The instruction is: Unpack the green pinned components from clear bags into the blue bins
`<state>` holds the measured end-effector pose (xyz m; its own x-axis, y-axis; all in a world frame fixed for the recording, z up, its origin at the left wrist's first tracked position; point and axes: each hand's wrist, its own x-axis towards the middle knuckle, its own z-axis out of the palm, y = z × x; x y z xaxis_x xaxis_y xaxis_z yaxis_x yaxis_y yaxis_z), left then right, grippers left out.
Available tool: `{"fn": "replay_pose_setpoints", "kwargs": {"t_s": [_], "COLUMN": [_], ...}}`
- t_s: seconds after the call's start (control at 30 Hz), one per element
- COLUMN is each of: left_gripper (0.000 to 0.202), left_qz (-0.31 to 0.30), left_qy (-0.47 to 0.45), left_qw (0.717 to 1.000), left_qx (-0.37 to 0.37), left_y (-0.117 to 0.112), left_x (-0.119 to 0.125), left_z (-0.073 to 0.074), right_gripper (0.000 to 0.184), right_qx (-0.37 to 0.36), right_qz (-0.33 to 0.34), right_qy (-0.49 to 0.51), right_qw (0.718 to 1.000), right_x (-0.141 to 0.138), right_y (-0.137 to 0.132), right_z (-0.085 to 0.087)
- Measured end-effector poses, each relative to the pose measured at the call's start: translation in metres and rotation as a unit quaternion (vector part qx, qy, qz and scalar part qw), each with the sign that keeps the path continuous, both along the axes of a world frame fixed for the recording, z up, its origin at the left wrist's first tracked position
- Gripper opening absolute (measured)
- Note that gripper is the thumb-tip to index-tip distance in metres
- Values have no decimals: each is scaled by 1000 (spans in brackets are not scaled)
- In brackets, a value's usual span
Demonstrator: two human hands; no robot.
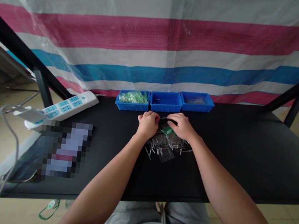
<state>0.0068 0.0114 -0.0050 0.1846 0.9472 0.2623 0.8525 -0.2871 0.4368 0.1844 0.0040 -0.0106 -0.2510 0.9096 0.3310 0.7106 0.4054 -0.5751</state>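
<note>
My left hand [147, 123] and my right hand [181, 125] are side by side on the black table [242, 147], both with fingers curled. Between their fingertips runs a thin metal lead of a small component [165, 118], pinched from both ends. Just below the hands lies a loose pile of small parts with metal legs [166, 144] on and around clear plastic bags. Beyond the hands stand three blue bins in a row: the left bin [132, 101] holds greenish parts, the middle bin [166, 101] looks nearly bare, the right bin [197, 102] holds a few clear items.
A white power strip [63, 108] with a grey cable lies at the table's left. A blurred-out flat object [64, 151] sits on the near left. A striped tarp [157, 41] hangs behind the table. Black frame posts stand at both sides.
</note>
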Motion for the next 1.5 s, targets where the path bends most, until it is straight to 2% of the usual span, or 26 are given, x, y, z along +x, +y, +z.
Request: {"fn": "replay_pose_setpoints", "kwargs": {"t_s": [0.17,0.33,0.43,0.7,1.07,1.17,1.33,1.5], "left_gripper": [15,15,16,38,25,19,24,20], "left_qz": [-45,-80,-87,-122,-136,-137,-135,-167], "left_qy": [-40,-78,-105,-147,-155,-191,-275,-285], "left_qw": [996,989,987,980,977,971,952,944], "left_qx": [59,93,84,48,57,49,-10,-23], "left_y": [-5,-10,-10,-4,-5,-6,-7,-10], "left_x": [-1,1,0,-3,-2,-3,-1,-1], "left_z": [6,9,10,7,9,7,5,9], "right_gripper": [25,32,28,20,28,25,21,18], "right_qx": [5,-41,-31,-9,-74,-72,-64,-51], "right_qz": [-33,-12,-1,1,1,-1,-13,-20], "right_qy": [63,121,160,211,279,304,309,295], "right_qw": [997,992,987,977,957,950,949,954], "right_x": [-1,-2,-2,-3,-4,-4,-4,-5], "right_y": [-5,-10,-10,-8,-7,-7,-7,-7], "right_z": [9,15,14,11,10,11,12,9]}}
